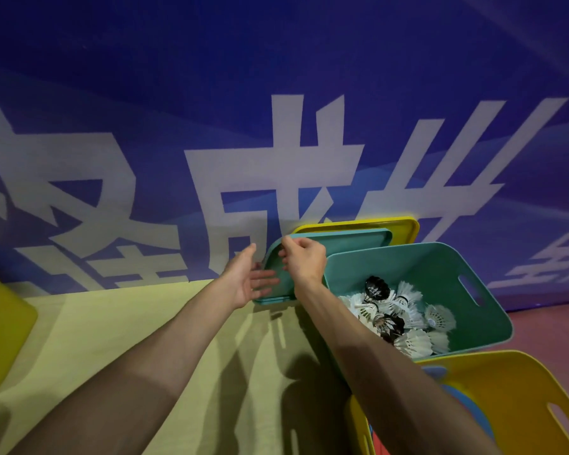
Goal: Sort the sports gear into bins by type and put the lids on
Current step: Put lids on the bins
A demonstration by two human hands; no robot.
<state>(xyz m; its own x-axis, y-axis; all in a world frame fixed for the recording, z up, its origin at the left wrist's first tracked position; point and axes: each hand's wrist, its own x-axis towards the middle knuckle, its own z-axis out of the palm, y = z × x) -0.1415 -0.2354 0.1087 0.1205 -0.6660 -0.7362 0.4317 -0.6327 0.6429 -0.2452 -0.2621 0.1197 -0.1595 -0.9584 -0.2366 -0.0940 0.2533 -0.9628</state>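
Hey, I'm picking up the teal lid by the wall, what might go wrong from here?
The yellow lid leans right behind the teal lid, so pulling the teal one away may topple it. Your right hand only pinches the teal lid's upper edge while the left hand is open by it, so the lid might slip.

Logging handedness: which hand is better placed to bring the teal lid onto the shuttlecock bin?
Probably right: the right hand pinches the top edge of the teal lid, beside the teal bin; the left hand is open at the lid's side away from the bin.
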